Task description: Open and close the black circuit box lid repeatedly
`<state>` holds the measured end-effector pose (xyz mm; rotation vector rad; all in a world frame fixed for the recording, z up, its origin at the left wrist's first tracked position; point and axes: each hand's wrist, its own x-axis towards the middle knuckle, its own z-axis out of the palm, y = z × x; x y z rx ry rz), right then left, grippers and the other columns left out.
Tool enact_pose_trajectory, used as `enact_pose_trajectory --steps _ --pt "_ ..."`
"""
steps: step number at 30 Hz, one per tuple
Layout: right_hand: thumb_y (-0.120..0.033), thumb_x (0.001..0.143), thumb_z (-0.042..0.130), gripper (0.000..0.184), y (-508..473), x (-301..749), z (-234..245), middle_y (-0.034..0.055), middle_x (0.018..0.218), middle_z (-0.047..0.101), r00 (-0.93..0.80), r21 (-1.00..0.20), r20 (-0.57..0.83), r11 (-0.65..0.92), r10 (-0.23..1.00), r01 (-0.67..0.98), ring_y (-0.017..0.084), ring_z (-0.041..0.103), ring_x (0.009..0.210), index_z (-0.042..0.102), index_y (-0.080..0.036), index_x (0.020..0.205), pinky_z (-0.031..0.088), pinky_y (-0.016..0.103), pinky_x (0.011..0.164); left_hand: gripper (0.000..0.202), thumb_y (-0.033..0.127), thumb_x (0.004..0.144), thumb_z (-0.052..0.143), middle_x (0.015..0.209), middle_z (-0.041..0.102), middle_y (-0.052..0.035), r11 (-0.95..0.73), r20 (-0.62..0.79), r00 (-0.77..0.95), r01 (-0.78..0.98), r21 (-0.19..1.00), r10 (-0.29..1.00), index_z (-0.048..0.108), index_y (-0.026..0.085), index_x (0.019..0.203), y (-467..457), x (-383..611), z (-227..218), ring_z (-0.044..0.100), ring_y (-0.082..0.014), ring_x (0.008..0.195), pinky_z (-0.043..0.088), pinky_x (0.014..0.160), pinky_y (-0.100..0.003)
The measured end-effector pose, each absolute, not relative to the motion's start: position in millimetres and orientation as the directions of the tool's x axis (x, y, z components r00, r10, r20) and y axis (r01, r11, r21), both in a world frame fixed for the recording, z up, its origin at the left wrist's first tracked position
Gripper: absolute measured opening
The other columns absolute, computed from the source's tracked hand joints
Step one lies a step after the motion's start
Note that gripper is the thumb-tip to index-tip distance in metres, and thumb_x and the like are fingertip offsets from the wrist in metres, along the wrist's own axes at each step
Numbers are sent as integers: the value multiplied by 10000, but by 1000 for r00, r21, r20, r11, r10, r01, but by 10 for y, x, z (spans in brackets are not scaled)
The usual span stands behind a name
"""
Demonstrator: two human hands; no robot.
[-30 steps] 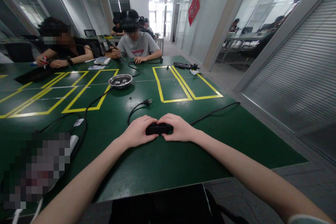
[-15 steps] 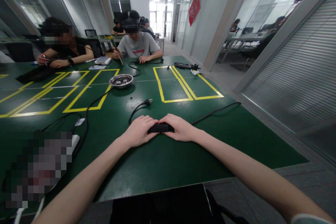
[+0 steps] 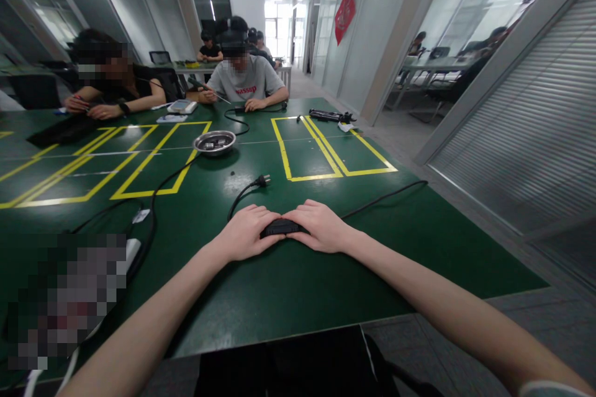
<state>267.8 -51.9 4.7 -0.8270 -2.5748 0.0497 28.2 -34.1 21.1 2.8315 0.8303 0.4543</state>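
Note:
Between both hands is a black power adapter (image 3: 282,227), a small block held just above or on the green table (image 3: 298,298); which of the two I cannot tell. My left hand (image 3: 249,231) grips its left end, thumb below and fingers over the far side. My right hand (image 3: 321,227) closes on the right end in the same way, and the fingertips of the two hands nearly meet. A black cord with a plug (image 3: 262,180) curves out from behind my left hand. From beyond my right hand a thinner black cable (image 3: 382,201) runs to the right.
Ahead stands a metal bowl (image 3: 215,142) holding small metal parts. Yellow tape rectangles (image 3: 316,178) mark the table. A folded black tripod (image 3: 331,116) lies farther off. At left are cables and a white power strip (image 3: 133,254), partly blurred. Two people sit working across the table.
The adapter has turned slightly between my hands, so a ridged or marked face now shows. My right hand has shifted a little. Across the table, a person's hand has lowered a thin tool.

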Motion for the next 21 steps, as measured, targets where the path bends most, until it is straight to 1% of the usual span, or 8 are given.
enact_pose_trajectory --steps 2,4,7,10,12,15,18,21 --pt "-346 990 586 281 -526 2674 46 126 935 738 -705 -155 410 806 579 571 236 677 833 662 -125 1147 470 367 784 388 469 984 562 988 746 -104 -837 280 789 503 216 547 667 154 1186 -334 273 206 687 -251 888 502 842 -374" --pt "-348 972 616 278 -525 2672 40 126 953 748 -677 -165 449 799 583 579 242 689 854 667 -132 1140 485 368 783 386 470 992 550 1011 750 -110 -842 295 789 501 198 539 672 157 1181 -327 264 204 692 -249 902 509 852 -372" --pt "-347 962 639 274 -508 2675 24 122 1030 758 -656 -196 523 826 544 529 240 703 909 660 -156 1158 516 364 800 361 456 1012 517 972 753 -108 -844 275 798 504 182 536 699 163 1117 -321 256 208 695 -244 878 513 844 -369" --pt "-320 971 625 224 -495 2682 14 116 1043 758 -646 -204 577 853 501 480 234 701 934 660 -175 1137 537 370 822 383 479 1000 531 967 749 -110 -831 272 785 516 209 556 699 163 1138 -327 258 211 690 -247 873 518 840 -371" --pt "-287 974 598 188 -499 2687 17 122 1033 749 -661 -158 595 873 457 460 244 687 957 664 -173 1109 543 393 832 440 516 979 548 1028 744 -119 -814 264 772 524 250 578 675 163 1208 -338 263 209 684 -253 910 520 851 -370" --pt "-217 972 552 175 -516 2689 30 137 1032 733 -723 -23 596 908 349 419 262 659 999 669 -156 1088 546 423 844 482 529 991 500 1085 727 -129 -768 217 747 553 323 629 651 150 1248 -359 277 207 676 -254 944 520 843 -362" --pt "-163 981 518 208 -526 2682 35 131 1077 728 -750 52 588 912 302 408 261 639 1072 671 -174 1121 551 429 886 412 500 1007 467 1011 736 -86 -698 164 708 578 424 687 685 170 1126 -380 297 219 669 -228 884 509 793 -326" --pt "-171 996 502 225 -525 2676 32 133 1148 710 -742 44 591 906 317 421 258 626 1135 674 -199 1138 566 432 915 370 496 973 529 918 737 -48 -604 112 677 555 572 728 700 174 1037 -396 311 243 647 -200 791 492 708 -287"
